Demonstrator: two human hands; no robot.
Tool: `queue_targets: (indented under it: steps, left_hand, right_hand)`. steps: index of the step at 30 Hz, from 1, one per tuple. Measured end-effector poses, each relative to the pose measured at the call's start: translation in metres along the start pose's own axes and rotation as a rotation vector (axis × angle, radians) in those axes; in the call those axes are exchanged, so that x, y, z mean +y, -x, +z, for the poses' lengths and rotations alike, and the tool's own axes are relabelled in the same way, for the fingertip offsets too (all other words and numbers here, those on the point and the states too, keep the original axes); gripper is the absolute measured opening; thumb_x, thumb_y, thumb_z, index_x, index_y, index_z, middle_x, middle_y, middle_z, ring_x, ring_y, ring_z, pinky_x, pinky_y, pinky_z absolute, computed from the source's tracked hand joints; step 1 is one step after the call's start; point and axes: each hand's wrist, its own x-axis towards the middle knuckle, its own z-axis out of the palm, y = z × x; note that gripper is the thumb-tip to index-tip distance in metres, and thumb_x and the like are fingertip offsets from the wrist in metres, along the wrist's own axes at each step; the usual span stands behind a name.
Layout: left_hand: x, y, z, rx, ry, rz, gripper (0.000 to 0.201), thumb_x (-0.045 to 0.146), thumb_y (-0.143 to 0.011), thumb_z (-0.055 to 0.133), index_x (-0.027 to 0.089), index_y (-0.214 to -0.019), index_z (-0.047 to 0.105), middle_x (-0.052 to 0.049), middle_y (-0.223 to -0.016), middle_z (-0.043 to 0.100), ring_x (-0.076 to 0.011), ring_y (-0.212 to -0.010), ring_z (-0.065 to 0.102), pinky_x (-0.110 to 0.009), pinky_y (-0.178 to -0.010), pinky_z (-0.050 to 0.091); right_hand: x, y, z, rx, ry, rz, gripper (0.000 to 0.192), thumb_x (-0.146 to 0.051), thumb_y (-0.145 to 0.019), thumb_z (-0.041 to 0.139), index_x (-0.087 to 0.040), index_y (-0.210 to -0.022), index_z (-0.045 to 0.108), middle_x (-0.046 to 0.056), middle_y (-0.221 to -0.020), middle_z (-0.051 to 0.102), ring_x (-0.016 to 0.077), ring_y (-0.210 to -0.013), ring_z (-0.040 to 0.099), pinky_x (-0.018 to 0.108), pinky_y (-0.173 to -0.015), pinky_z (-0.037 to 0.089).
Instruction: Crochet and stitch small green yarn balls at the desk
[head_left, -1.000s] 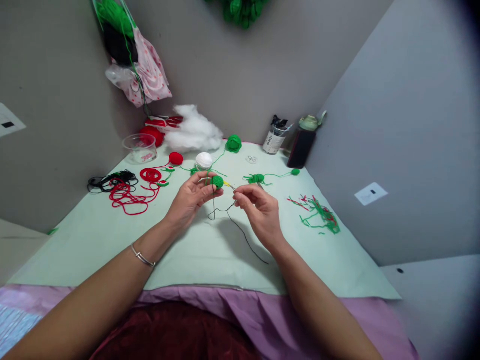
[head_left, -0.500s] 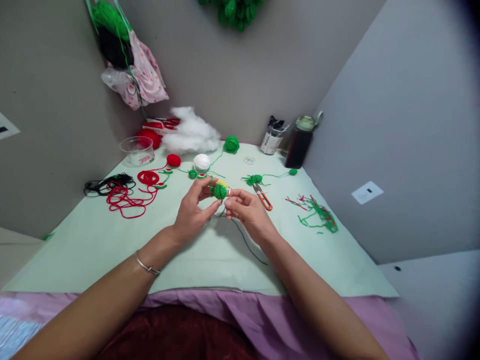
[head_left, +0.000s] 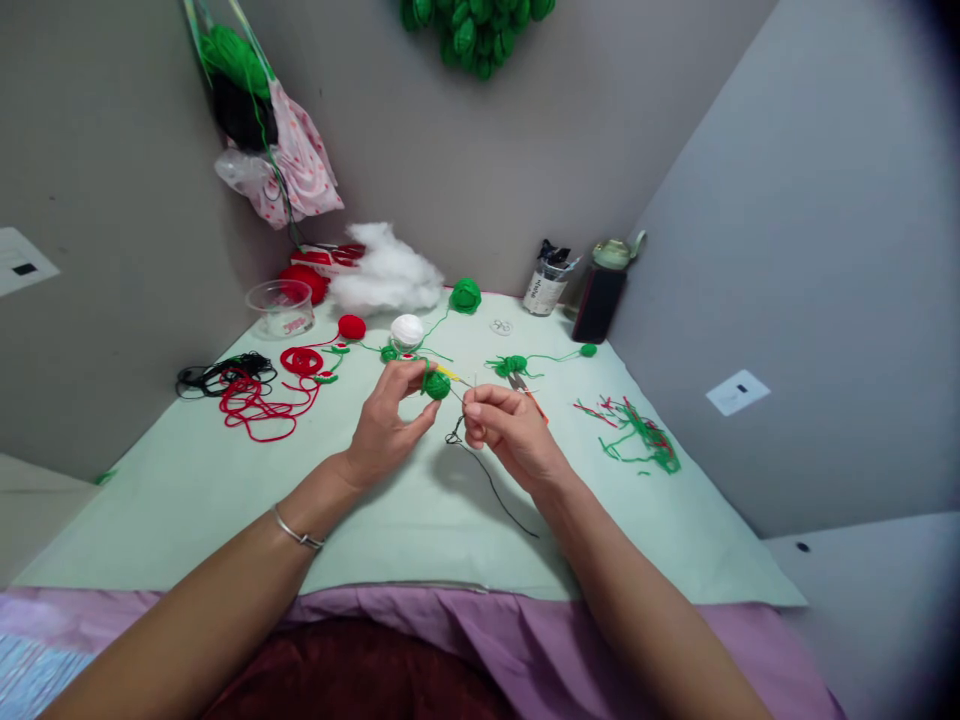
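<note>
My left hand (head_left: 385, 415) pinches a small green crocheted ball (head_left: 436, 385) between thumb and fingers, with a green strand looped over the fingers. Closed in a pinch just to its right, my right hand (head_left: 506, 425) holds what looks like a thin needle (head_left: 475, 380). Black yarn (head_left: 491, 485) hangs below the right fingers, with a small tangled loop near them and its tail on the table. A yellow-handled crochet hook (head_left: 445, 372) shows behind the green ball; whether it is held or lying there, I cannot tell.
Orange-handled snips (head_left: 541, 408) lie beyond my right hand, by a green yarn piece (head_left: 511, 366). Yarn scraps (head_left: 645, 440) are on the right; red yarn (head_left: 259, 410) and black yarn (head_left: 225, 374) on the left. White stuffing (head_left: 386, 270), a clear tub (head_left: 281, 310) and a bottle (head_left: 600, 295) stand behind.
My right hand has drawn slightly away from the green ball, to the right. The black strand that lay across the ball now hangs in a loop below my right fingers.
</note>
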Motion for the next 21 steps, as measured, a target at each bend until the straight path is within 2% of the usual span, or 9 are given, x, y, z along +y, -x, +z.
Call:
queue_targets:
  steps: [2, 4, 9, 13, 17, 21]
  left_hand:
    - [-0.001, 0.000, 0.001, -0.021, 0.008, 0.030, 0.034, 0.014, -0.087, 0.066, 0.023, -0.120, 0.060, -0.008, -0.112, 0.059, -0.0202, -0.108, 0.063, -0.037, -0.096, 0.058]
    - [-0.002, 0.001, 0.002, -0.029, 0.062, 0.002, 0.032, 0.015, -0.086, 0.067, 0.023, -0.116, 0.062, -0.007, -0.110, 0.060, -0.0198, -0.107, 0.064, -0.037, -0.095, 0.059]
    - [0.000, 0.000, 0.004, 0.015, 0.402, -0.286, 0.035, 0.024, -0.083, 0.074, 0.023, -0.115, 0.061, -0.007, -0.119, 0.064, -0.0196, -0.102, 0.069, -0.039, -0.097, 0.057]
    - [0.004, -0.004, 0.003, 0.019, 0.578, -0.431, 0.034, 0.026, -0.078, 0.080, 0.022, -0.108, 0.063, -0.005, -0.109, 0.068, -0.0183, -0.096, 0.068, -0.034, -0.091, 0.056]
    - [0.007, -0.008, 0.001, 0.066, 0.673, -0.510, 0.032, 0.026, -0.075, 0.082, 0.021, -0.101, 0.065, -0.003, -0.107, 0.067, -0.0172, -0.097, 0.066, -0.033, -0.091, 0.056]
    - [0.011, -0.011, 0.001, 0.071, 0.741, -0.562, 0.031, 0.028, -0.074, 0.082, 0.020, -0.099, 0.065, -0.002, -0.098, 0.069, -0.0187, -0.090, 0.069, -0.040, -0.092, 0.057]
  right_hand:
    - [-0.004, 0.001, -0.001, -0.006, -0.020, -0.029, 0.020, -0.029, -0.070, 0.084, -0.015, -0.076, 0.071, -0.004, -0.056, 0.053, 0.0063, -0.051, 0.046, 0.021, -0.051, 0.040]
    - [-0.005, 0.001, -0.002, 0.006, -0.026, -0.039, 0.021, -0.028, -0.069, 0.084, -0.014, -0.075, 0.071, -0.004, -0.057, 0.052, 0.0059, -0.051, 0.045, 0.021, -0.051, 0.039]
    - [0.002, -0.001, -0.003, -0.009, 0.032, -0.007, 0.022, -0.031, -0.071, 0.084, -0.014, -0.076, 0.070, -0.004, -0.060, 0.055, 0.0061, -0.051, 0.047, 0.022, -0.052, 0.041]
    - [0.010, -0.001, -0.001, -0.038, 0.122, -0.019, 0.023, -0.034, -0.073, 0.082, -0.015, -0.079, 0.070, -0.003, -0.066, 0.058, 0.0065, -0.052, 0.050, 0.023, -0.055, 0.043]
    - [0.011, 0.001, 0.003, -0.009, 0.206, -0.126, 0.029, -0.033, -0.074, 0.082, -0.016, -0.094, 0.070, -0.004, -0.066, 0.060, 0.0076, -0.054, 0.053, 0.024, -0.057, 0.045]
    - [0.010, 0.003, 0.005, 0.100, 0.282, -0.241, 0.023, -0.035, -0.076, 0.080, -0.017, -0.082, 0.067, -0.003, -0.066, 0.060, 0.0072, -0.053, 0.051, 0.023, -0.054, 0.042]
